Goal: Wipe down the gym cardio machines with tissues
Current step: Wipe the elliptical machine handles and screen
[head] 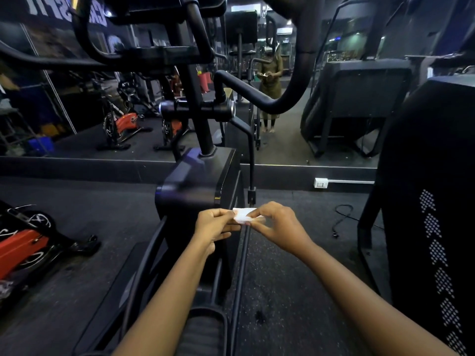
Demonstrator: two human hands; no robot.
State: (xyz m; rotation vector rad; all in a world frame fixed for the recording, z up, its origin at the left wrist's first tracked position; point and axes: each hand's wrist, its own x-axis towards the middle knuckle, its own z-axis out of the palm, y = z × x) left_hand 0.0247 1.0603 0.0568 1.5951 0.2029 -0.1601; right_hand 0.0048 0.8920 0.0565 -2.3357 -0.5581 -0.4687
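Observation:
A small folded white tissue (243, 215) is held between both hands in front of me. My left hand (214, 226) pinches its left edge and my right hand (277, 226) pinches its right side. Directly beneath and beyond the hands stands a black elliptical machine (195, 181) with its housing, upright post and curved handlebar (277, 98). One of its foot pedals (203, 327) lies below my forearms. The tissue touches no part of the machine.
A wall mirror (282, 140) ahead reflects me and several machines. A red spin bike (23, 247) lies at the left. A tall black machine (431, 201) stands at the right, with a loose cable (341, 219) on the floor and a wall socket (320, 182) behind.

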